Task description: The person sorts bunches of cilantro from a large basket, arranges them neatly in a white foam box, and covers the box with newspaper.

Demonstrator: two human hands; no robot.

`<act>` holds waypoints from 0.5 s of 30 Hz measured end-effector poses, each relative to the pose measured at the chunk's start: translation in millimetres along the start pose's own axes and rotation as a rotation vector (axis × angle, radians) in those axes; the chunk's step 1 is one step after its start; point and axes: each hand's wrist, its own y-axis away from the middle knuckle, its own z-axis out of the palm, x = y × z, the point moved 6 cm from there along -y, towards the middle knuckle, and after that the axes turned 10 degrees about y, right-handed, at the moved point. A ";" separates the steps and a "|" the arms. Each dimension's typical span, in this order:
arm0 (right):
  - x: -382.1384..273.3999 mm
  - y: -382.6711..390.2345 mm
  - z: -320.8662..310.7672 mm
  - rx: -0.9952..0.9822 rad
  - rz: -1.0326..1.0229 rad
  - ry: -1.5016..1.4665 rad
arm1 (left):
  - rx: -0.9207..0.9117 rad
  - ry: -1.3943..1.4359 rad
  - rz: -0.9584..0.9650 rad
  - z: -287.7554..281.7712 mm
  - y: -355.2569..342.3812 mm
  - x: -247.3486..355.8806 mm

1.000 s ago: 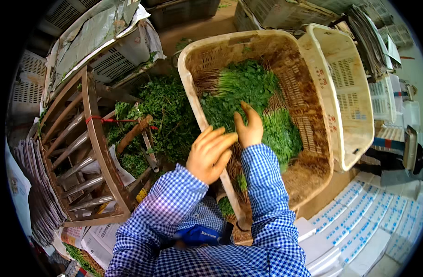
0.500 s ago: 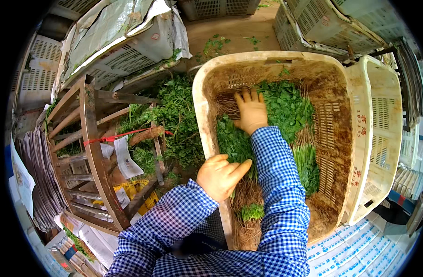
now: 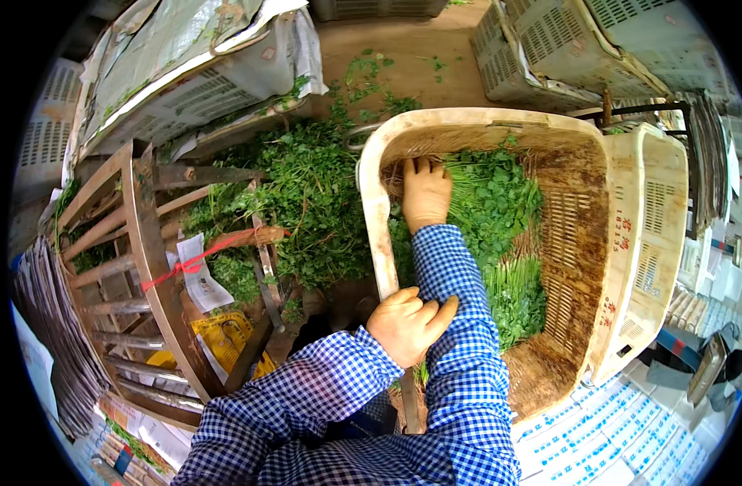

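A worn cream plastic crate (image 3: 581, 219) with slotted, brown-stained walls stands before me. Bunches of leafy green coriander (image 3: 500, 182), with thin stems and brown roots, lie inside. My right hand (image 3: 427, 194), in a thin yellowish glove, reaches in near the far left corner. Its slightly parted fingers bend down onto the root and stem ends, the tips partly hidden. My left hand (image 3: 407, 328), gloved alike, sits on the crate's left rim with fingers curled over it and thumb pointing right. The right forearm covers part of the greens.
A rusty metal rack (image 3: 140, 243) tied with red string stands at left, beside a heap of loose greens (image 3: 306, 202). Another cream crate (image 3: 654, 243) adjoins mine on the right. Covered crates (image 3: 193, 89) stand far left; more grey crates (image 3: 557, 49) are far right.
My right hand has moved left to the crate's far left corner, its spread fingers now bent down. The crate's left rim and my left hand have shifted right.
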 end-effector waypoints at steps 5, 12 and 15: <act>-15.8 -28.4 9.5 -0.169 -0.043 0.197 | 0.074 -0.014 0.002 -1.1 3.8 0.2; -1.1 -23.1 8.2 -0.157 -0.183 0.061 | -0.033 -0.036 -0.002 -2.2 1.3 0.5; 33.6 21.3 -53.2 0.159 -0.145 -0.219 | -0.072 -0.050 -0.027 3.1 6.4 -0.4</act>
